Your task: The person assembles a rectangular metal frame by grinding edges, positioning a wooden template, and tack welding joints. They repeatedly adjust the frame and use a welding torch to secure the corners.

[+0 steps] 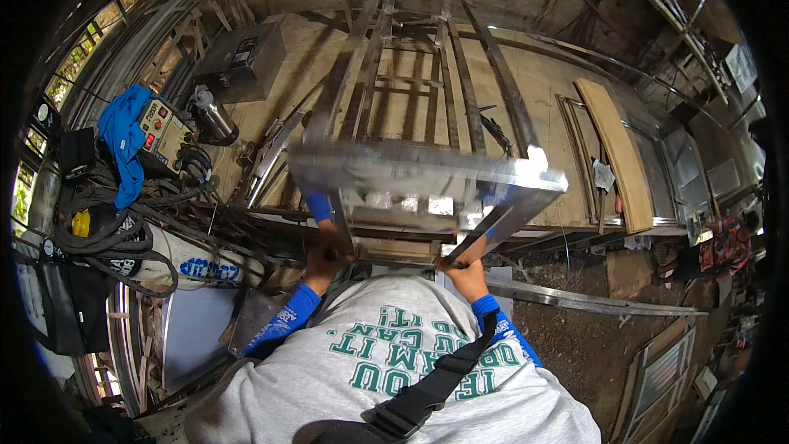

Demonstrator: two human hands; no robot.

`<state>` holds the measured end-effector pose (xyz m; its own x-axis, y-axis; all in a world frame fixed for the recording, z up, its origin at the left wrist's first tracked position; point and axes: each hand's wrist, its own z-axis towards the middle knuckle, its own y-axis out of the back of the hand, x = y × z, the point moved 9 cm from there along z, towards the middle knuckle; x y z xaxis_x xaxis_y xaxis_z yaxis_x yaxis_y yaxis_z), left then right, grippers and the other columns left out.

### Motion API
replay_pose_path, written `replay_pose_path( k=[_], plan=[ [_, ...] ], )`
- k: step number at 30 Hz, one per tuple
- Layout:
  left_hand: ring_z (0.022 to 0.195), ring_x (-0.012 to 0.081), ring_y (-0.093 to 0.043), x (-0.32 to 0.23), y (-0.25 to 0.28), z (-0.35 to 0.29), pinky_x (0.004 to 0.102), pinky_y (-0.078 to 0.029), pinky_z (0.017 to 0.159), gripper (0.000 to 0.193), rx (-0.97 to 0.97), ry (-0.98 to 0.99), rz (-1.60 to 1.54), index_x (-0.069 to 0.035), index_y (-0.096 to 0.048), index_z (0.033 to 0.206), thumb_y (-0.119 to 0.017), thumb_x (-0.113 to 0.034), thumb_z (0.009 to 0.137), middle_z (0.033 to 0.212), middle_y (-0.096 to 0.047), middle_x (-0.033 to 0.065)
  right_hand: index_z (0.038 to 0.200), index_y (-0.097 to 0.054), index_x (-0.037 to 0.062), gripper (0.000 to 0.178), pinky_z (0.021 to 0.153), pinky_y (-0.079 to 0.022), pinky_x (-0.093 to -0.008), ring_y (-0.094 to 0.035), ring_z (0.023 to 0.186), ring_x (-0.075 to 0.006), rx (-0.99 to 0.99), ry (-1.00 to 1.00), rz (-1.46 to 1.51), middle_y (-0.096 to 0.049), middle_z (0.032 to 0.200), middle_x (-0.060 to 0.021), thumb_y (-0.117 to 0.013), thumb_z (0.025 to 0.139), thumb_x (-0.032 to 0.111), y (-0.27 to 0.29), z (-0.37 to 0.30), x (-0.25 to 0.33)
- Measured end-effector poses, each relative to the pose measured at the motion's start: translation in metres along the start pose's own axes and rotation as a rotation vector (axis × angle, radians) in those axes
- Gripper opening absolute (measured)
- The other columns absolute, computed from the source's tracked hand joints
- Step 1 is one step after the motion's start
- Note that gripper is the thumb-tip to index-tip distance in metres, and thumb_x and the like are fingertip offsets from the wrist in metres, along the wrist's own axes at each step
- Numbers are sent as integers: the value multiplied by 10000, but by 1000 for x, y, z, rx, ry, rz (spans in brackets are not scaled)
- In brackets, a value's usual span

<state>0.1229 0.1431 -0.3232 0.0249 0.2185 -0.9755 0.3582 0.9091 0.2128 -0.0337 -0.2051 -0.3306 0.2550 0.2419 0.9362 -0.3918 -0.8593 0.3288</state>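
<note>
A long frame of shiny square metal tubing (427, 168) lies over the plywood-topped workbench (542, 99), its near end tilted up toward me and a little blurred. My left hand (326, 261) is closed around the lower left corner of that near end. At the opposite lower corner, my right hand (465, 275) grips the tubing, fingers curled round its edge. Parts of both hands' fingers are hidden by the metal. Between the hands, a lower crossbar (394, 252) runs just in front of my shirt.
A welding machine (163, 131) with a blue cloth (125, 144) and coiled black cables (115, 238) stands at the left, beside a metal thermos (215, 119) and a metal box (241, 64). A wooden plank (620, 156) lies at the right. A metal bar (592, 302) extends low over the dirt floor.
</note>
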Motion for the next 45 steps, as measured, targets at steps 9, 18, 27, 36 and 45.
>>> replay_pose_path(
  k=[9, 18, 27, 36, 45],
  plan=[
    [1028, 302, -723, 113, -23, -11, 449, -544, 958, 367, 280, -216, 404, -89, -826, 940, -792, -445, 859, 1060, -786, 119, 1241, -683, -19, 525, 897, -557, -367, -717, 984, -263, 237, 84, -155, -747, 1117, -193, -878, 828, 238, -54, -9, -78],
    [1033, 306, -721, 156, -7, -28, 449, -541, 966, 355, 405, -13, 688, -86, -824, 939, -785, -431, 868, 1055, -784, 124, 1233, -688, -31, 483, 904, -557, -372, -721, 997, -285, 412, -256, -274, -744, 1132, -209, -840, 854, 227, -62, -27, -167],
    [1037, 311, -718, 169, 4, -33, 448, -537, 974, 343, 445, 125, 759, -83, -822, 938, -777, -417, 876, 1050, -783, 128, 1224, -693, -43, 444, 912, -557, -378, -724, 1010, -306, 469, -354, -302, -740, 1146, -225, -801, 880, 215, -62, -14, -182],
    [1042, 315, -716, 171, 2, -15, 448, -533, 983, 331, 535, 161, 844, -79, -820, 938, -770, -402, 885, 1046, -781, 132, 1216, -698, -55, 408, 920, -557, -383, -728, 1023, -328, 465, -354, -289, -737, 1160, -242, -763, 906, 203, -64, 12, -180],
    [1047, 320, -713, 184, 7, -18, 448, -530, 991, 320, 591, 391, 898, -76, -818, 937, -762, -388, 893, 1041, -780, 137, 1207, -703, -66, 378, 928, -558, -389, -732, 1036, -349, 502, -141, -469, -734, 1174, -258, -725, 932, 191, -7, 41, -179]
  ],
)
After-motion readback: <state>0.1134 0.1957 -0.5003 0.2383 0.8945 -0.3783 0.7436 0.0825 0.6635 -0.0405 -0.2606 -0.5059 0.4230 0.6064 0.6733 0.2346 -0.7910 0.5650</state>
